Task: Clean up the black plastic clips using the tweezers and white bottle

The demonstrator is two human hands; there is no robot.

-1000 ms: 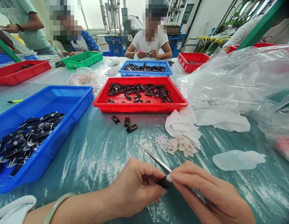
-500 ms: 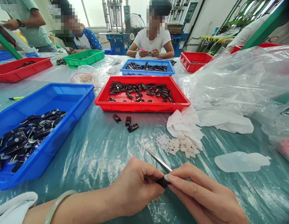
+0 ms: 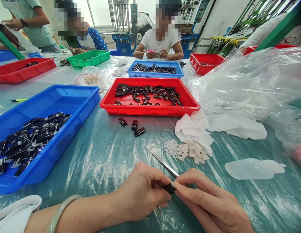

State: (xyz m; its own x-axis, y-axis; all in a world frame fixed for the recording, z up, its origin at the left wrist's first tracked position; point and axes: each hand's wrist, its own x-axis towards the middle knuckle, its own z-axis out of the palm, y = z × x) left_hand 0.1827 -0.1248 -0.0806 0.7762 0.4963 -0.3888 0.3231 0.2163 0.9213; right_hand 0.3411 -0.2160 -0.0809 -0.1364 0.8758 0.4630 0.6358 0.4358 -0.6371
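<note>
"Twice clamped?"
"Yes: clasps small black piece (image 3: 169,188) in left grip (image 3: 143,192), pinches its end with right grip (image 3: 208,197), over surface (image 3: 104,155), near metal blade (image 3: 165,164), well apart from nearest red tray (image 3: 150,111)"

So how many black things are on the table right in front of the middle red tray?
3: the left one, the middle one, and the right one, nearest the camera. None there looks hidden.
</note>
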